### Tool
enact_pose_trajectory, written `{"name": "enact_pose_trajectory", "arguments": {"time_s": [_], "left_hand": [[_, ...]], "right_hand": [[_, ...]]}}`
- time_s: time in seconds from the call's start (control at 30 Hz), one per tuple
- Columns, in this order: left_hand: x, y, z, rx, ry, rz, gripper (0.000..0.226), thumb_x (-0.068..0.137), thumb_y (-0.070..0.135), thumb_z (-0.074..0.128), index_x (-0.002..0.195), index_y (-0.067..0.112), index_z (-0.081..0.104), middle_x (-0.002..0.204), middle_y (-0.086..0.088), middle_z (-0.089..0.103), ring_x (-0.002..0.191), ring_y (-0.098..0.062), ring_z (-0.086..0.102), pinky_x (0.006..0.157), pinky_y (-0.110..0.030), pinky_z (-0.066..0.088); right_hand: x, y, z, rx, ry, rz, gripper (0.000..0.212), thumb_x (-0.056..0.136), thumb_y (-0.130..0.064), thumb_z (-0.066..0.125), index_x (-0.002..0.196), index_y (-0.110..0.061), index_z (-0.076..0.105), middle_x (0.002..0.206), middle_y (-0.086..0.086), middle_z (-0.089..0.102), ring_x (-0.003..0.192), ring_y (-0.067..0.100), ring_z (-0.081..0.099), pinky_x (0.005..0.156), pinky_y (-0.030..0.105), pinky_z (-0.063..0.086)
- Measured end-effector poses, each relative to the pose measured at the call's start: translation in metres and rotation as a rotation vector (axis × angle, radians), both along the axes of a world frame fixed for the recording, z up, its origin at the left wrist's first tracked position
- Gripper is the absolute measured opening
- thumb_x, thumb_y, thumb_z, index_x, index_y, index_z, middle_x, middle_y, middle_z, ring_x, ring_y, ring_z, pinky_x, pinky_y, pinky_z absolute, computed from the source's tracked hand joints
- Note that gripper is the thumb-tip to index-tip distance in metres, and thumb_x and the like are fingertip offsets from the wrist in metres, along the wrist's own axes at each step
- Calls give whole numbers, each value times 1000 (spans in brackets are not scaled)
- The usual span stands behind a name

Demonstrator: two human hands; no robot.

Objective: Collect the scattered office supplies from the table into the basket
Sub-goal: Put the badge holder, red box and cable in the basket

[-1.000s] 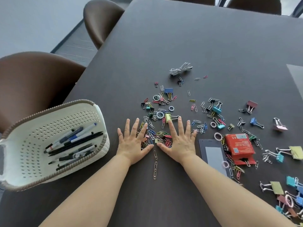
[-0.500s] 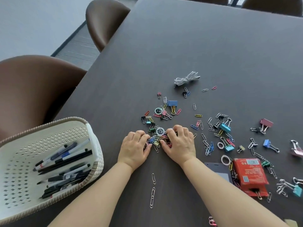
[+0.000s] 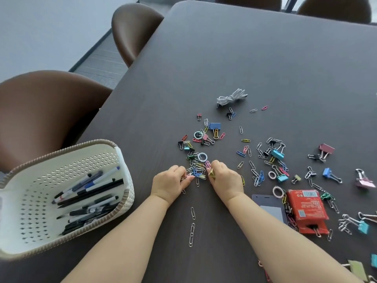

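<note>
Multicoloured clip pile (image 3: 197,170) gripped both sides: left hand (image 3: 169,181), right hand (image 3: 225,180), fingers curled.

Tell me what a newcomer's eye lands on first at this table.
The left hand and right hand meet in the middle foreground, fingers curled into a heap of coloured clips. More clips lie scattered to the right, around a red box. At the left stands a white basket with pens in it.
</note>
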State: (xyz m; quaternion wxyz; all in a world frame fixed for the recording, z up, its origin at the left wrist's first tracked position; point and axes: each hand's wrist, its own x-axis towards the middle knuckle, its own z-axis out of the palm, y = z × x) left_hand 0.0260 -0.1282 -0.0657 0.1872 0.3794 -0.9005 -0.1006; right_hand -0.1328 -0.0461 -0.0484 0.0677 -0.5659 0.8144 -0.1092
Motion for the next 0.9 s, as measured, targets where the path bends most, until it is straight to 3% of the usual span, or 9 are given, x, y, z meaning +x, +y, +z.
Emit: {"name": "enact_pose_trajectory", "arguments": {"time_s": [0.07,0.13,0.27,0.47,0.53,0.63,0.77,0.9], "left_hand": [[5,8,4,57,34,36,42,82,47,40,55,16,52,49,2,49,35,-19,47,35,-17,23],[14,19,12,86,76,63,41,83,44,40,55,15,51,49,1,48,36,-20,47,37,-18,24],[35,41,49,78,210,57,41,87,41,43,57,14,49,51,3,47,41,-17,44,39,-20,29],[92,29,125,-122,403,58,50,94,43,39,59,10,51,51,3,47,44,-12,40,46,-20,31],[122,12,140,-139,374,133,50,93,45,39,61,10,55,52,2,51,45,-11,43,44,-15,29],[163,-9,141,-8,216,227,36,90,42,47,74,13,60,64,4,58,54,-11,49,46,-16,33],[202,-25,126,289,46,167,16,85,33,63,96,22,62,93,7,60,85,-9,54,76,-28,48],[227,-32,126,326,1,82,20,86,34,61,103,23,63,102,11,56,101,-7,45,90,-25,38]], "right_hand": [[-1,8,6,57,-99,-86,22,94,-26,50,96,-4,52,82,14,64,67,38,59,52,32,33],[0,19,13,36,-231,-123,22,97,-29,43,98,-7,48,80,13,61,69,34,50,56,31,31],[15,33,45,-130,-479,-149,16,94,-26,49,89,-12,49,63,1,54,61,27,48,55,29,34],[71,8,104,-370,-598,-44,13,92,-22,54,84,-11,52,53,-14,47,47,6,43,53,24,37],[94,-5,121,-442,-618,11,13,92,-19,56,82,-11,52,52,-15,45,49,2,48,51,11,34],[126,-19,135,-461,-614,81,14,92,-20,55,80,-16,48,53,-15,45,51,-2,48,50,10,34],[159,-32,133,-436,-619,126,14,92,-23,55,82,-14,50,54,-13,46,44,3,40,47,12,33],[188,-42,138,-443,-641,168,14,92,-20,55,85,-8,52,54,-14,46,45,0,46,46,11,34]]}}
